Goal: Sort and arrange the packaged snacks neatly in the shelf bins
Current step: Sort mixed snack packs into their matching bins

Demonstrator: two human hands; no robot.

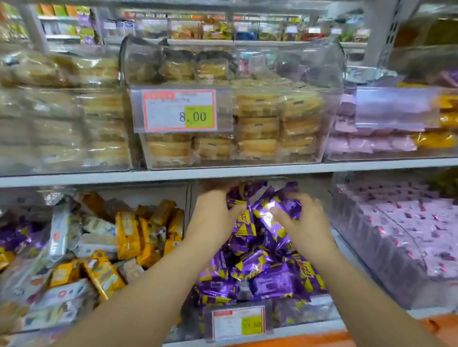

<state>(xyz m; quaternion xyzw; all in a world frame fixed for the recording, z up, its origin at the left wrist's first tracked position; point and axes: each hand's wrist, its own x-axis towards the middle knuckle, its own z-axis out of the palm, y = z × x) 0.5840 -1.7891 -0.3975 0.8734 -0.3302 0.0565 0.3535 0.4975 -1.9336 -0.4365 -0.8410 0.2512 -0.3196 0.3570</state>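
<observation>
**A:** How far along are you? Not far, by my reckoning. The purple packets (263, 274) under your forearms lie in a loose heap, tipped every way, with none lined up in rows.

**B:** And look past your left hand (213, 214). The mixed bin (118, 235) to its left is a jumble of yellow, white and a few purple wrappers, so the sorting there looks untouched to me.

**A:** The pink packets (420, 240) out beyond your right hand (303, 224) stand in tidy rows, so I'd count that bin as done. The cake bin (256, 119) on the shelf above your knuckles is stacked fairly evenly too.

**B:** Your hands, then. Both are deep in the purple heap, at its far end, just under the shelf edge. Your left hand's fingers curl round a bunch of the purple packets at the top. Your right hand closes on another, with the thumb laid across a shiny wrapper.

**A:** The two hands are near each other but not touching, with a packet or two between them.

**B:** The rest of the heap runs from your grip back toward you, beneath both wrists, down to the price tag (238, 321) between your forearms.

**A:** So what's left, as I judge it, is to square up this heap, then pull the stray purple ones out of the bin to your left.
</observation>
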